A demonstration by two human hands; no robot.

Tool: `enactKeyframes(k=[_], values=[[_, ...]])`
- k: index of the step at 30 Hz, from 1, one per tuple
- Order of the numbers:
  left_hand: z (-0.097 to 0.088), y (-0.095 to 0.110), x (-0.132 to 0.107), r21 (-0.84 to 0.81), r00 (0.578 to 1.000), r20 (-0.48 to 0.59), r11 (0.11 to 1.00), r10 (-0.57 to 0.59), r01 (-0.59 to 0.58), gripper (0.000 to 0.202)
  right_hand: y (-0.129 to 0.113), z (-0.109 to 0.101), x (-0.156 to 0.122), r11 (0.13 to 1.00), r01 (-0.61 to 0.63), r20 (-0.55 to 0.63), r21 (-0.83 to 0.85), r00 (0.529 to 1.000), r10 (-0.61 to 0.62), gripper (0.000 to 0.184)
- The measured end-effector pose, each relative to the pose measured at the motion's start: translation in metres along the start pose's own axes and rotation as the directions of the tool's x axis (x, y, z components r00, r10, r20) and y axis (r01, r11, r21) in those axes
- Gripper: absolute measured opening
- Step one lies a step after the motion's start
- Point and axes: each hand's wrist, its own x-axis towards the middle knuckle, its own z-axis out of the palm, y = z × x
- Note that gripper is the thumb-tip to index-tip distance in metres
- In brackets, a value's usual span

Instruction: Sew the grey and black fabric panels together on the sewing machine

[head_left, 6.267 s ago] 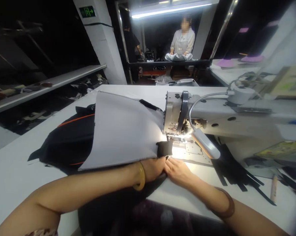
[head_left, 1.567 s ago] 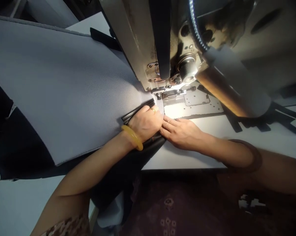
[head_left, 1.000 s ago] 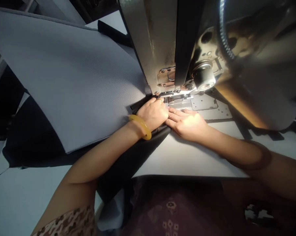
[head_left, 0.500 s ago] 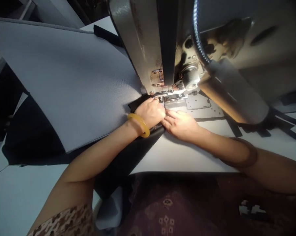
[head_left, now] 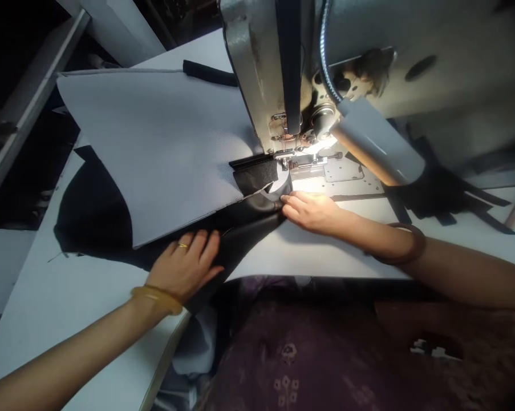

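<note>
My left hand (head_left: 189, 260), with a yellow bangle at the wrist, lies on the black fabric (head_left: 235, 228) with its fingers stretched out and apart. Near the needle area of the sewing machine (head_left: 285, 162), my right hand (head_left: 311, 211) pinches the edge of that fabric between closed fingers. A large grey fabric panel (head_left: 167, 142) lies on top of the black fabric, left of the machine. At the panel's right edge a black strip (head_left: 255, 174) runs in under the presser foot. The stitching point itself is too small to make out.
A lit lamp (head_left: 379, 140) on a flexible metal neck hangs right of the needle. Several black strips (head_left: 449, 191) lie on the white table (head_left: 334, 257) at the right. Another black strip (head_left: 210, 73) is behind the grey panel. The table's front edge runs close to my body.
My left hand has moved from beside the needle down and left onto the black fabric, its fingers opening. My right hand has stayed close to the needle. The view has shifted.
</note>
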Motion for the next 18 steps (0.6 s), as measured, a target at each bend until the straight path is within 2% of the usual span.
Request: enactKeyframes(k=[2,4,5,7,8,9,11,12,13,14,15,16,17,18], values=[[-0.001,-0.008,-0.005,-0.005,0.963,0.236,0.990,-0.133,0.138,0.039,0.001,0.001,0.000,0.999,-0.025,0.036,0.037,0.999,0.024,0.027],[-0.010,-0.010,-0.002,-0.126,0.922,0.369,0.976,-0.118,0.176,0.043,0.001,0.000,0.003,0.996,-0.055,0.094,0.065,0.994,0.049,0.026],[-0.017,-0.008,-0.001,-0.209,0.929,0.361,0.964,-0.081,0.166,0.048,-0.001,-0.002,0.005,0.994,-0.074,0.133,0.076,0.989,0.064,0.026],[-0.032,0.004,0.001,-0.410,0.953,0.295,0.909,0.061,0.069,0.057,-0.004,-0.006,0.012,0.988,-0.122,0.230,0.093,0.968,0.098,0.027],[-0.039,0.011,0.001,-0.482,0.951,0.284,0.876,0.125,0.029,0.059,-0.007,-0.008,0.015,0.984,-0.146,0.282,0.100,0.953,0.112,0.029],[-0.043,0.019,0.003,-0.524,0.937,0.299,0.852,0.178,0.005,0.059,-0.009,-0.010,0.018,0.981,-0.163,0.330,0.107,0.936,0.120,0.030],[-0.047,0.033,0.009,-0.546,0.927,0.317,0.838,0.202,0.005,0.056,-0.014,-0.012,0.023,0.979,-0.163,0.392,0.120,0.914,0.104,0.033],[-0.048,0.038,0.015,-0.540,0.940,0.286,0.842,0.185,-0.001,0.053,-0.015,-0.012,0.024,0.981,-0.146,0.404,0.130,0.911,0.082,0.034],[-0.048,0.042,0.022,-0.530,0.965,0.204,0.847,0.167,-0.034,0.051,-0.015,-0.012,0.023,0.982,-0.124,0.408,0.146,0.911,0.054,0.035],[-0.049,0.046,0.032,-0.519,0.983,0.074,0.848,0.168,-0.106,0.047,-0.015,-0.012,0.022,0.981,-0.102,0.407,0.168,0.913,0.025,0.035],[-0.050,0.048,0.043,-0.484,0.981,-0.076,0.853,0.179,-0.193,0.043,-0.014,-0.010,0.019,0.976,-0.089,0.399,0.197,0.917,0.003,0.035],[-0.051,0.050,0.055,-0.430,0.961,-0.202,0.864,0.190,-0.262,0.038,-0.013,-0.009,0.016,0.969,-0.089,0.388,0.229,0.922,-0.007,0.034],[-0.051,0.052,0.066,-0.379,0.939,-0.285,0.877,0.192,-0.294,0.033,-0.011,-0.007,0.013,0.961,-0.097,0.375,0.260,0.927,-0.008,0.034],[-0.049,0.052,0.077,-0.355,0.940,-0.300,0.895,0.163,-0.269,0.032,-0.010,-0.006,0.009,0.952,-0.105,0.361,0.286,0.933,-0.005,0.034]])
